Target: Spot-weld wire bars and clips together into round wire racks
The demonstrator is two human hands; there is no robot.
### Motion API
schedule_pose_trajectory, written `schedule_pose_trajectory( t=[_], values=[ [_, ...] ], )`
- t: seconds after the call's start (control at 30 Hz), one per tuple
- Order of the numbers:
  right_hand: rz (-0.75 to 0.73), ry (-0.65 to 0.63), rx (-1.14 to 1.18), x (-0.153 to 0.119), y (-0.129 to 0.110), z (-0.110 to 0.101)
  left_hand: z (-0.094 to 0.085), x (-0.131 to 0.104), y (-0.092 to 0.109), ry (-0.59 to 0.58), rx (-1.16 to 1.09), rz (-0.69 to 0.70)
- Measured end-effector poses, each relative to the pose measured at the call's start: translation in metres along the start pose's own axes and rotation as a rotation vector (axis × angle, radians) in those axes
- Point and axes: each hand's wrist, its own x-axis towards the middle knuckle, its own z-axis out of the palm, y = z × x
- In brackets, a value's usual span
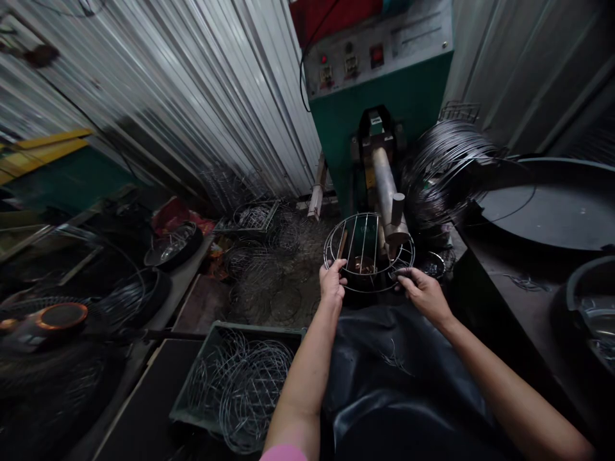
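A round wire rack point(354, 240) with a double rim and straight cross wires is held in front of the spot welder point(379, 83). My left hand point(333, 282) is closed on the left side of its rim. My right hand point(419, 289) is pinched at the rack's near right edge; a small dark, thin piece shows at the fingertips, too little to name. The welder's thick metal arm point(384, 182) reaches down over the right part of the rack, its tip at the rim near my right fingers. Loose bits of wire point(394, 358) lie on the black apron point(365, 384) over my lap.
On the left stands a green crate point(211, 384) piled with wire rings and racks. More wire pieces point(259, 262) lie on the floor behind it. A wire coil point(446, 166) hangs beside the welder. To the right are a large round pan point(552, 214) and a black bowl point(576, 288).
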Motion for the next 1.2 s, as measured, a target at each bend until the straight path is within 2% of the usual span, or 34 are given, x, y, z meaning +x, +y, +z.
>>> schedule_pose_trajectory(
  t=[0.67, 0.87, 1.2],
  values=[
    [0.002, -0.014, 0.063, 0.001, 0.006, 0.002, -0.003, 0.003, -0.002, -0.009, 0.013, 0.043],
    [-0.018, -0.024, 0.05, 0.004, 0.006, 0.0, -0.001, 0.005, -0.001, 0.024, 0.036, 0.041],
    [-0.035, -0.024, 0.059, 0.011, 0.004, -0.001, 0.003, 0.008, -0.002, 0.012, 0.038, 0.05]
  ],
)
